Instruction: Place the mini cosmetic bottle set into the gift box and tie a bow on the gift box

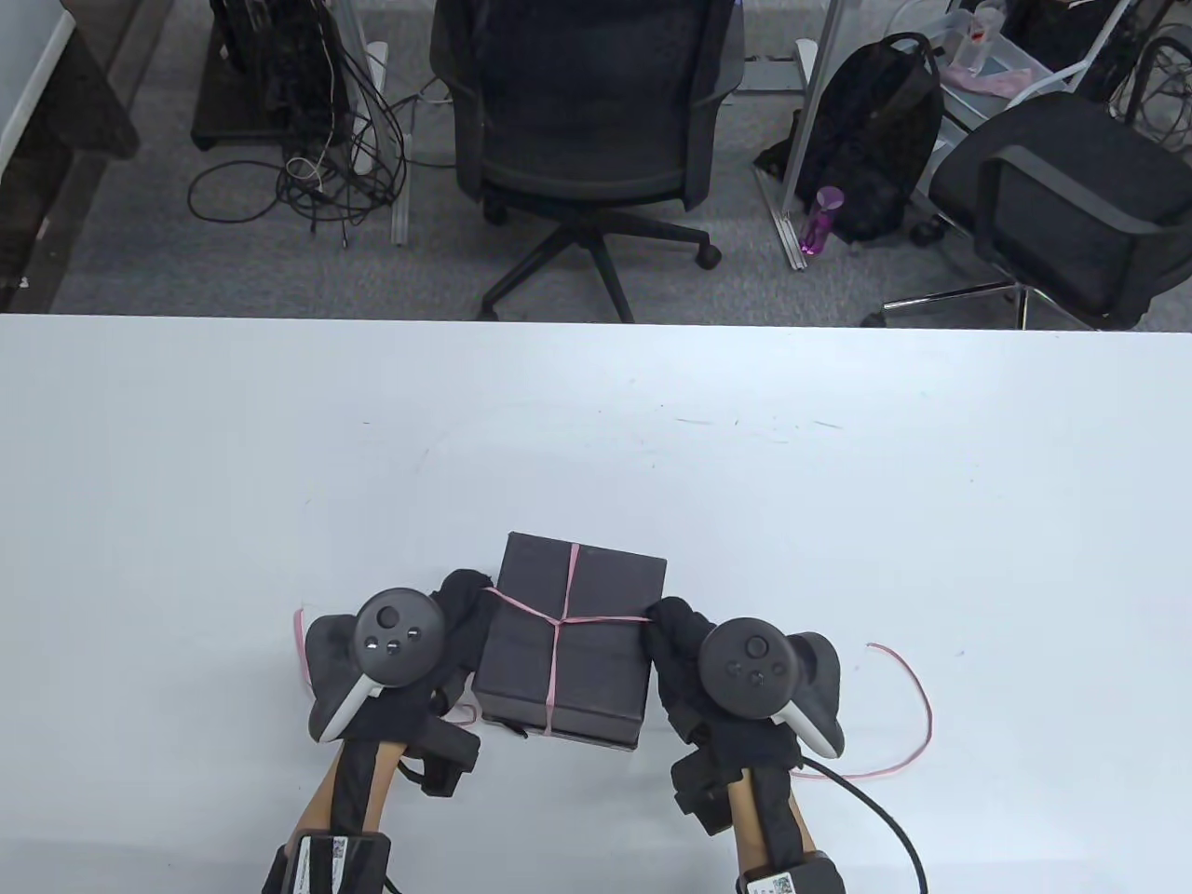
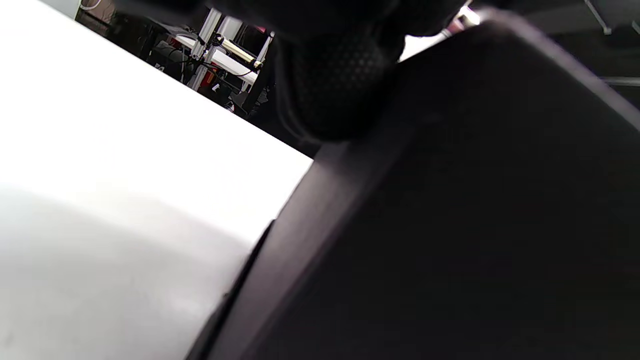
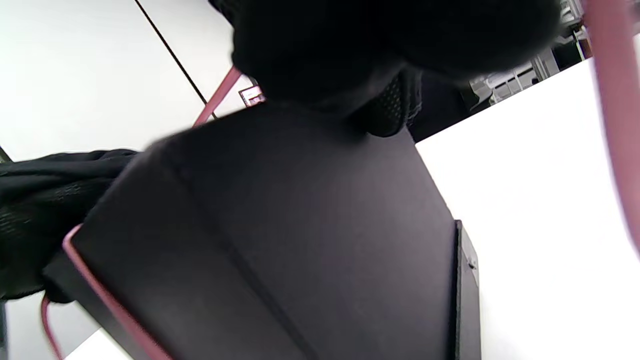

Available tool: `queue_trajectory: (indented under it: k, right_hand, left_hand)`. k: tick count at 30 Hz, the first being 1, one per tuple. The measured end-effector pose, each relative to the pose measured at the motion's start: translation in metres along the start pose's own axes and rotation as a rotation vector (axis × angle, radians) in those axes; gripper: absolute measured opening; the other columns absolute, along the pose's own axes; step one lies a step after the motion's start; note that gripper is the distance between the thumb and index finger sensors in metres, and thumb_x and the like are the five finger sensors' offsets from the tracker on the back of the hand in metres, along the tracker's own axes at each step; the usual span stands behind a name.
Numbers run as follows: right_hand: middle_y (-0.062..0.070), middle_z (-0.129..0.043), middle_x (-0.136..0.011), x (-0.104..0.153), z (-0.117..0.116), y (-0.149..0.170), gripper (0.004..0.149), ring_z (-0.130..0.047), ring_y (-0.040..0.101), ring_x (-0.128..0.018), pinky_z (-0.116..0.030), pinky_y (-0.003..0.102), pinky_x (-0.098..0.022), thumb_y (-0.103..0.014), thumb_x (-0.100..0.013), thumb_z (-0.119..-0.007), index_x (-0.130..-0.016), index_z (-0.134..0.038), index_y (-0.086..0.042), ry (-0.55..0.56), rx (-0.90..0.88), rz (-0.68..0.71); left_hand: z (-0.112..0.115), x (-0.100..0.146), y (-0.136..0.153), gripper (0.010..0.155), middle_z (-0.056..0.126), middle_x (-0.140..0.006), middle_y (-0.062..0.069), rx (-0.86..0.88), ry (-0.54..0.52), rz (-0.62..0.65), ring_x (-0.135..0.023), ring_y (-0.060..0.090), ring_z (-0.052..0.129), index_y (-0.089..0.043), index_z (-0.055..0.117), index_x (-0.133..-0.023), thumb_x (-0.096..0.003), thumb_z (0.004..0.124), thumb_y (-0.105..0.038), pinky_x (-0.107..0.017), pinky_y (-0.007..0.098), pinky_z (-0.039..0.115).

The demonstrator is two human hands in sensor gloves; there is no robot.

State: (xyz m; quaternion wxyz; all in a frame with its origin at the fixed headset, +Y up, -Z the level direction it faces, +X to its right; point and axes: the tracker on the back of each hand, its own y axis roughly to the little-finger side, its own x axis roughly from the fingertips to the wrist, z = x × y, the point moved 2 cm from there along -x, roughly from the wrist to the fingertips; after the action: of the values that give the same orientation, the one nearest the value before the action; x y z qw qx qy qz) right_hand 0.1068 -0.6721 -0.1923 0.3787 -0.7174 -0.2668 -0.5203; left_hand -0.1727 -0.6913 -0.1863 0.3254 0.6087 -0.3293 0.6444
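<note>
The black gift box (image 1: 596,666) lies closed near the table's front edge, with its dark side filling the left wrist view (image 2: 475,200) and right wrist view (image 3: 300,225). A thin pink ribbon (image 1: 562,619) crosses on its lid and runs out to both sides. My left hand (image 1: 470,596) grips the box's left edge where the ribbon meets it, fingertips (image 2: 340,90) curled against it. My right hand (image 1: 666,619) grips the right edge, fingers (image 3: 390,105) over the top. One ribbon strand (image 3: 615,125) hangs close past the right wrist camera. No bottles are visible.
Loose ribbon tails lie on the white table (image 1: 838,484), one looping out at the right (image 1: 917,698) and one at the left (image 1: 300,633). Beyond the far table edge stand office chairs (image 1: 587,112) and a black backpack (image 1: 875,130).
</note>
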Motion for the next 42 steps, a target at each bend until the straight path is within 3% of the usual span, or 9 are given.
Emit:
queue_trajectory:
  k: [3,6,8,13,16,23,26,31,42]
  right_hand:
    - [0.035,-0.083,-0.086,0.0,0.002,0.001,0.04,-0.092,0.014,-0.026,-0.086,0.031,-0.018,-0.023,-0.062,-0.058,-0.091,-0.072,0.0,0.03,0.035,0.01]
    - [0.023,-0.095,-0.061,0.002,0.004,-0.002,0.04,-0.089,0.009,-0.017,-0.084,0.027,-0.012,-0.023,-0.061,-0.06,-0.09,-0.075,-0.002,0.061,0.122,0.022]
    - [0.015,-0.095,-0.053,0.003,0.005,-0.009,0.04,-0.088,0.008,-0.015,-0.083,0.025,-0.01,-0.024,-0.061,-0.06,-0.09,-0.076,-0.002,0.056,0.228,0.024]
    - [0.011,-0.094,-0.049,0.005,0.001,-0.02,0.04,-0.086,0.007,-0.015,-0.082,0.025,-0.009,-0.024,-0.06,-0.06,-0.091,-0.075,-0.002,0.026,0.479,-0.066]
    - [0.009,-0.093,-0.049,0.001,-0.009,-0.016,0.041,-0.085,0.007,-0.015,-0.082,0.025,-0.01,-0.024,-0.061,-0.059,-0.092,-0.074,-0.003,-0.025,0.577,-0.129]
    - [0.009,-0.092,-0.05,-0.011,-0.037,0.006,0.041,-0.085,0.006,-0.016,-0.083,0.024,-0.01,-0.023,-0.061,-0.056,-0.093,-0.068,0.0,-0.169,0.546,-0.156]
    - [0.011,-0.092,-0.051,-0.013,-0.041,0.015,0.042,-0.086,0.007,-0.016,-0.083,0.025,-0.011,-0.021,-0.061,-0.056,-0.093,-0.066,0.002,-0.163,0.44,-0.134]
    - [0.013,-0.092,-0.055,-0.016,-0.053,0.025,0.043,-0.087,0.008,-0.019,-0.084,0.026,-0.013,-0.02,-0.061,-0.055,-0.097,-0.062,0.002,-0.18,0.413,-0.116]
    - [0.019,-0.091,-0.059,-0.018,-0.071,0.055,0.048,-0.087,0.008,-0.02,-0.084,0.026,-0.014,-0.023,-0.062,-0.05,-0.103,-0.056,0.001,-0.229,0.227,-0.184]
  left_hand:
    - [0.007,0.008,0.007,0.044,0.098,-0.059,-0.006,0.057,-0.008,0.018,-0.016,0.004,0.087,-0.021,0.075,-0.095,-0.0609,0.06,-0.044,-0.018,0.029,0.087]
    - [0.011,0.007,0.016,0.044,0.094,-0.055,-0.01,-0.007,-0.013,0.056,-0.017,0.006,0.086,-0.023,0.075,-0.096,-0.0598,0.06,-0.045,-0.02,0.031,0.086]
    - [0.012,0.007,0.018,0.044,0.093,-0.054,-0.012,-0.115,-0.05,0.101,-0.018,0.006,0.085,-0.026,0.075,-0.095,-0.0585,0.06,-0.045,-0.02,0.031,0.085]
    - [0.013,0.012,0.012,0.044,0.092,-0.054,-0.013,-0.293,-0.171,0.193,-0.018,0.006,0.084,-0.03,0.074,-0.094,-0.0563,0.058,-0.046,-0.021,0.032,0.085]
    - [0.023,0.011,0.01,0.044,0.092,-0.054,-0.014,-0.385,-0.176,0.207,-0.019,0.006,0.084,-0.031,0.073,-0.094,-0.0563,0.057,-0.046,-0.022,0.032,0.085]
    - [0.044,0.006,0.015,0.044,0.091,-0.053,-0.015,-0.443,-0.133,0.197,-0.018,0.005,0.084,-0.028,0.07,-0.095,-0.0575,0.054,-0.045,-0.021,0.031,0.085]
    - [0.049,0.005,0.015,0.044,0.09,-0.053,-0.015,-0.449,-0.127,0.178,-0.017,0.005,0.084,-0.026,0.069,-0.096,-0.0585,0.053,-0.043,-0.021,0.031,0.086]
    - [0.059,0.004,0.017,0.044,0.09,-0.055,-0.015,-0.417,-0.07,0.119,-0.018,0.005,0.084,-0.025,0.065,-0.099,-0.0599,0.052,-0.041,-0.021,0.03,0.086]
    - [0.078,-0.002,0.039,0.044,0.091,-0.057,-0.013,-0.143,0.111,-0.044,-0.019,0.006,0.085,-0.026,0.062,-0.101,-0.0609,0.053,-0.041,-0.021,0.03,0.086]
